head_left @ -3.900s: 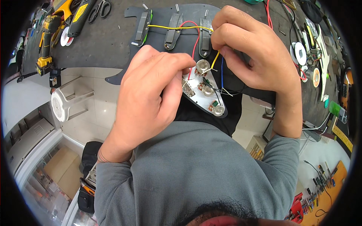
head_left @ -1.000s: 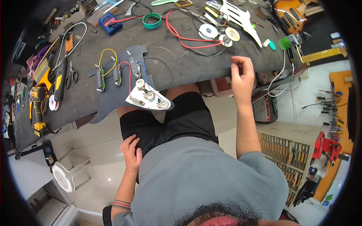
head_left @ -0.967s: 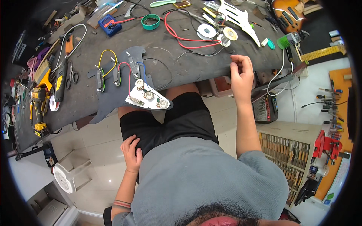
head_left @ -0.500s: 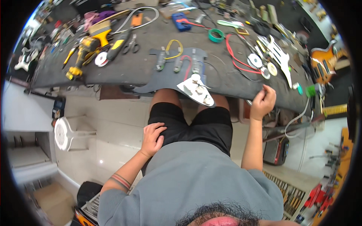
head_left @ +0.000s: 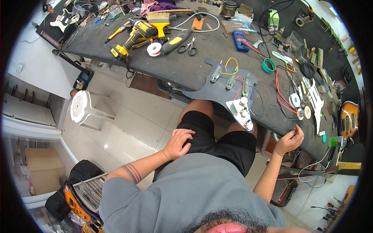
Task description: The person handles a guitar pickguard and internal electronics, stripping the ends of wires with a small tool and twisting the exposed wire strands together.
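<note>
My left hand [head_left: 178,143] lies on my thigh over the black shorts [head_left: 198,130], fingers loosely bent and holding nothing. Close to the bench's front edge on the right is my right hand [head_left: 288,142], its fingers loosely curled with no object visible in them. Between my hands and beyond them, a dark grey guitar pickguard [head_left: 204,91] lies at the bench edge. Three slim pickups [head_left: 230,81] sit on it, with yellow and red wires. A white triangular section [head_left: 237,110] bearing round control parts reaches over the edge above my knee. Neither hand touches the pickguard.
On the dark bench [head_left: 163,72] lie a yellow drill [head_left: 134,37], brush [head_left: 158,25], scissors [head_left: 188,47], blue meter [head_left: 241,41], green tape roll [head_left: 268,65] and red cable [head_left: 280,91]. A white stool [head_left: 83,106] stands left; a sunburst guitar [head_left: 348,118] is at right.
The view has swung, so the bench and pickguard appear shifted right and tilted. My left hand still rests on my thigh; my right hand stays near the bench edge.
</note>
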`<state>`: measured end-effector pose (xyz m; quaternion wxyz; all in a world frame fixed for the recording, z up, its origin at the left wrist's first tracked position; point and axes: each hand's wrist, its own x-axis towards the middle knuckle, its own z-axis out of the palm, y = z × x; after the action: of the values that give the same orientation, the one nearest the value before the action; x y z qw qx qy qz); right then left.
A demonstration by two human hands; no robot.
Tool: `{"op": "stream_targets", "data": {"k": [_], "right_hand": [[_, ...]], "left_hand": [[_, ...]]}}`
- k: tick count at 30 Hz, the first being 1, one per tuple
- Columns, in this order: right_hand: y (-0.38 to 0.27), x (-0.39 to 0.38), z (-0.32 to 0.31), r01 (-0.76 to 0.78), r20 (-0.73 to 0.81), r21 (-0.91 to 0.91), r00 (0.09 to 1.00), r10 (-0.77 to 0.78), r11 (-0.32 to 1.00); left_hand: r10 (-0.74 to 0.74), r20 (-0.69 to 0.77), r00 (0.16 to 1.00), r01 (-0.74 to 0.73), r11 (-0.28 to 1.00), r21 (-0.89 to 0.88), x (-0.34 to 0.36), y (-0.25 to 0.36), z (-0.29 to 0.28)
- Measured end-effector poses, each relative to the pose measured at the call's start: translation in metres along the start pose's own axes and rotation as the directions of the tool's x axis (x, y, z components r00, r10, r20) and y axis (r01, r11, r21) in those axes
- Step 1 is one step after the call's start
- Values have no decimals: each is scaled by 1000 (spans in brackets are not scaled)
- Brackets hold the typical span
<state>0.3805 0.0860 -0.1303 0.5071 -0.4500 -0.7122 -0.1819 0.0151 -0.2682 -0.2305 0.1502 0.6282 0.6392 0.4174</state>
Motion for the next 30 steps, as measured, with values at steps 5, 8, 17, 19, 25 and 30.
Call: {"op": "stream_targets", "data": {"k": [5,8,17,19,25,30], "right_hand": [[-2,-1,0,-15,3,-15,1000,16,1000],[-5,1,-2,-9,8,-22,1000,9,1000],[2,-2,0,-18,14,-22,1000,18,1000],[-1,-2,0,-16,15,-27,1000,16,1000],[3,-4,-3,-16,34,-28,999,17,999],[5,-4,-20,-481,119,479,864,489,734]], "left_hand": [[111,21,994,-113,987,111,26,2,-22],[280,-293,914,-158,912,378,94,-25,-91],[-70,-327,942,252,792,557,229,-81,-248],[-55,-310,949,233,784,576,231,-91,-252],[-101,-434,895,243,927,286,207,-97,-271],[-495,-280,822,395,851,-346,184,-60,-288]]}}
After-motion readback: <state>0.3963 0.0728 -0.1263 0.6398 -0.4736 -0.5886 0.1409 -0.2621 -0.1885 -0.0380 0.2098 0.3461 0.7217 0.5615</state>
